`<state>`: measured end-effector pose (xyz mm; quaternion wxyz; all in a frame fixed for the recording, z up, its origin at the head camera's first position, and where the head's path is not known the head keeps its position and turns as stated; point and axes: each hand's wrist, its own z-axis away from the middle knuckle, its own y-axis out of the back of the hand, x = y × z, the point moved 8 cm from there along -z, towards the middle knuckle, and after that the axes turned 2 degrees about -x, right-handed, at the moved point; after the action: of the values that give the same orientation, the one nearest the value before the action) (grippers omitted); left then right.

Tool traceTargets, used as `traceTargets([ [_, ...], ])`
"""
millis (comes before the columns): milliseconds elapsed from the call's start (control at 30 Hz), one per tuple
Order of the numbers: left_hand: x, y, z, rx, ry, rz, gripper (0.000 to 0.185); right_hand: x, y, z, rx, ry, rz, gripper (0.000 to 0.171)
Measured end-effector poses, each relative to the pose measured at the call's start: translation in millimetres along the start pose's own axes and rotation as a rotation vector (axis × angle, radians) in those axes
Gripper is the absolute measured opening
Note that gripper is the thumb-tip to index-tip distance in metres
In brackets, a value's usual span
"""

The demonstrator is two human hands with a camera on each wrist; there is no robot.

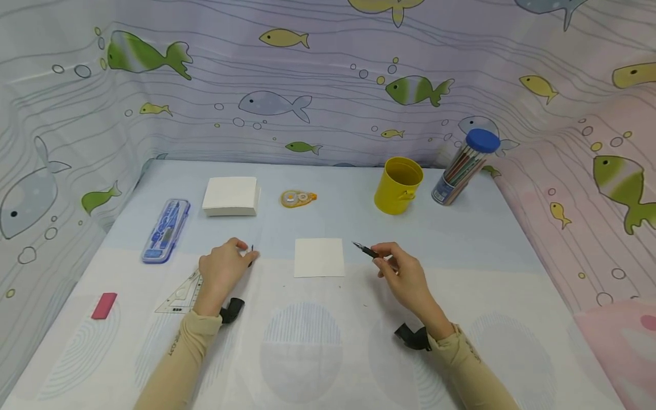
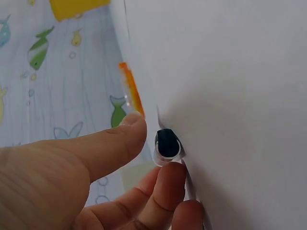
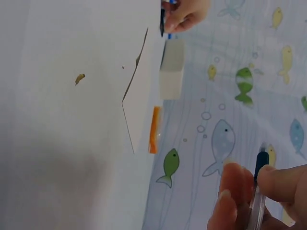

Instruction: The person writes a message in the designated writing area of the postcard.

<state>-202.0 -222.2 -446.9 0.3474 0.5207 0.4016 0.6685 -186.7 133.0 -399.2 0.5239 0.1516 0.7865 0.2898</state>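
Pen (image 1: 366, 250) sits uncapped in the right hand (image 1: 405, 276), pinched between thumb and fingers with the tip aimed left toward the paper sheet (image 1: 319, 257), hovering just off its right edge, not touching. Pen cap (image 1: 250, 255) is pinched in the left hand (image 1: 222, 267) between thumb and fingertips, just left of the sheet; the left wrist view shows its dark open end (image 2: 167, 143). Judgement: the step looks like getting ready to write, so keep the cap hand parked clear or move it to pin the sheet's left edge, lower the tip onto the sheet at a shallow slant, light pressure so the loose sheet doesn't skid. Counts outward on the table (image 1: 328, 341): one pen, one cap, one loose sheet, one white paper stack (image 1: 230, 196), one orange correction tape (image 1: 297, 198), one yellow cup (image 1: 398, 185), one tube of pencils (image 1: 465, 166), one blue geometry case (image 1: 166, 230), one clear triangle ruler (image 1: 180, 295), one pink eraser (image 1: 105, 305).
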Motion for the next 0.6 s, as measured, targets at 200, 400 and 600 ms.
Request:
traceTargets([
  [200,8.0,9.1,4.6,0.129,-0.016,-0.037,0.042,-4,-9,1,-0.075,0.063,-0.126,0.036],
  [400,28.6,12.4,12.8,0.214,-0.128,-0.066,0.038,-1,-20,2,-0.147,0.049,-0.221,0.032],
  [600,48.3,-3.8,15.1,0.104,-0.22,-0.091,0.037,2,-27,3,-0.189,0.027,-0.289,0.03],
])
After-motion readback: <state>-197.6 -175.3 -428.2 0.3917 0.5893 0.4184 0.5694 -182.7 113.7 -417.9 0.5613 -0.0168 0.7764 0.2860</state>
